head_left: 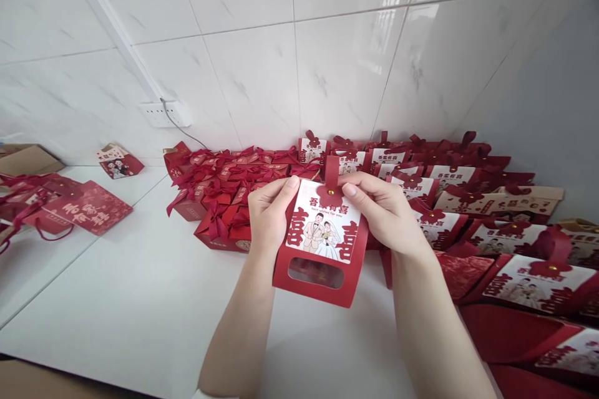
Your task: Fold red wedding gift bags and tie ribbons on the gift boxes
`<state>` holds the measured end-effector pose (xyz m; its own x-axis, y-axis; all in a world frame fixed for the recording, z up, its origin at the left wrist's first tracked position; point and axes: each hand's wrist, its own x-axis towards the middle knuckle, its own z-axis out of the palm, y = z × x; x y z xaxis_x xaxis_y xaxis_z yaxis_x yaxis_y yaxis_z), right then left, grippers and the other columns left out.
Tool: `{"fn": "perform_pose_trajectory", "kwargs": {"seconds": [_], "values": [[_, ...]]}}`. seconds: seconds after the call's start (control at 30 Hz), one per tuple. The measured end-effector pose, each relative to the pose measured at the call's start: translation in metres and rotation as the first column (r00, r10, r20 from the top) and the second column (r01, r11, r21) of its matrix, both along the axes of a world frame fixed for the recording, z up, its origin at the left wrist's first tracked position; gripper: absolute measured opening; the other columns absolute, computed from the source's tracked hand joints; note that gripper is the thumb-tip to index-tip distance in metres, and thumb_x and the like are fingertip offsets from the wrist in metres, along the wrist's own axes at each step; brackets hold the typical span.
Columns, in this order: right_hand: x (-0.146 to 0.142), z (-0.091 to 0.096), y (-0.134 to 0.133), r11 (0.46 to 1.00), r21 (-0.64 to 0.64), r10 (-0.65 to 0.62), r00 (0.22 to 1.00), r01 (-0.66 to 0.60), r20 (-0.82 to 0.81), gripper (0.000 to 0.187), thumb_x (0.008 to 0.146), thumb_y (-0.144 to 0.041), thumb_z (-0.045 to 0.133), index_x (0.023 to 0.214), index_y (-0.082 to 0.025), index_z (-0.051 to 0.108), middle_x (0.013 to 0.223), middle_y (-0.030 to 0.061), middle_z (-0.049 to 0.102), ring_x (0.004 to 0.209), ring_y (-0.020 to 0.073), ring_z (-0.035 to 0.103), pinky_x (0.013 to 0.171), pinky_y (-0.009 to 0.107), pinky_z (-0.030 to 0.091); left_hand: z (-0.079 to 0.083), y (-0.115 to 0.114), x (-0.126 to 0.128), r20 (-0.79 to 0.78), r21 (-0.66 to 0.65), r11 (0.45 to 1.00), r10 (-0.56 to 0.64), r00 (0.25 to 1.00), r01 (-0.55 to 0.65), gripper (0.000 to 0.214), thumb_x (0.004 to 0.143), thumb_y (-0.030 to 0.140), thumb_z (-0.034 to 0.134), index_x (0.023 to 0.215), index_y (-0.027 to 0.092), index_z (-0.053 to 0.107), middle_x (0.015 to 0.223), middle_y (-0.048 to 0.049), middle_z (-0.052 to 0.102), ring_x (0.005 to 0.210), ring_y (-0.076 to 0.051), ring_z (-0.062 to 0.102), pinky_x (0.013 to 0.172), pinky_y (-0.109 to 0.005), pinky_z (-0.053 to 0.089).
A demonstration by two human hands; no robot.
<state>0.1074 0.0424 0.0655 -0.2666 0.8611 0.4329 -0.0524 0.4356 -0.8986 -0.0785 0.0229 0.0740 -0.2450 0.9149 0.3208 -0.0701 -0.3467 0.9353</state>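
I hold a red gift box (322,243) in both hands above the white floor. Its white front flap shows a drawn wedding couple and red characters, and a clear window sits lower down. My left hand (269,212) grips the box's upper left side, thumb on the flap's top. My right hand (381,209) grips the upper right, thumb pressing near the red flower-shaped clasp (331,191) with a gold snap. Both hands are closed on the box.
Rows of matching finished boxes (468,199) fill the right side along the tiled wall. Small red boxes with ribbon bows (224,199) are piled behind my hands. Flat red bags (88,206) and a cardboard box (28,159) lie at the left. A wall socket with cable (166,113) is on the wall.
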Motion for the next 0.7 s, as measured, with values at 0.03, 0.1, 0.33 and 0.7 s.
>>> {"fn": "perform_pose_trajectory", "kwargs": {"seconds": [0.03,0.1,0.33,0.7], "values": [[0.001,0.000,0.001,1.000,0.013,-0.003,1.000,0.002,0.014,0.021,0.096,-0.045,0.062,0.097,-0.029,0.075,0.086,-0.0002,0.071,0.071,0.0144,0.062,0.060,0.026,0.049,0.000,0.000,0.000,-0.003,-0.007,1.000,-0.005,1.000,0.005,0.029,0.083,0.046,0.075,0.071,0.020,0.077,0.059,-0.0013,0.065,0.051,-0.012,0.055,0.048,-0.025,0.041],[0.004,0.000,0.002,0.999,0.032,-0.009,0.999,0.008,0.042,0.022,0.097,-0.044,0.061,0.099,-0.029,0.076,0.085,-0.0003,0.071,0.071,0.0140,0.062,0.061,0.026,0.049,-0.001,0.001,0.001,-0.010,-0.024,0.999,-0.021,1.000,0.021,0.028,0.084,0.046,0.074,0.076,0.020,0.079,0.060,-0.0018,0.067,0.052,-0.013,0.057,0.048,-0.024,0.042],[0.007,-0.002,0.005,1.000,-0.006,-0.028,0.997,0.028,0.068,0.026,0.095,-0.048,0.062,0.096,-0.027,0.078,0.083,0.0012,0.072,0.069,0.0154,0.062,0.060,0.028,0.050,-0.005,0.006,0.002,0.004,-0.061,0.996,-0.059,0.998,0.059,0.029,0.083,0.049,0.075,0.080,0.020,0.080,0.065,-0.0028,0.070,0.054,-0.014,0.060,0.050,-0.026,0.046],[0.004,-0.004,0.007,0.981,-0.123,0.131,0.979,-0.151,-0.156,0.029,0.095,-0.049,0.060,0.114,-0.033,0.073,0.113,0.0017,0.074,0.095,0.0216,0.072,0.077,0.036,0.061,0.000,0.010,-0.005,0.233,-0.084,0.996,-0.007,0.972,0.028,0.033,0.078,0.049,0.079,0.072,0.017,0.076,0.064,-0.0035,0.071,0.053,-0.015,0.064,0.052,-0.027,0.048]]}}
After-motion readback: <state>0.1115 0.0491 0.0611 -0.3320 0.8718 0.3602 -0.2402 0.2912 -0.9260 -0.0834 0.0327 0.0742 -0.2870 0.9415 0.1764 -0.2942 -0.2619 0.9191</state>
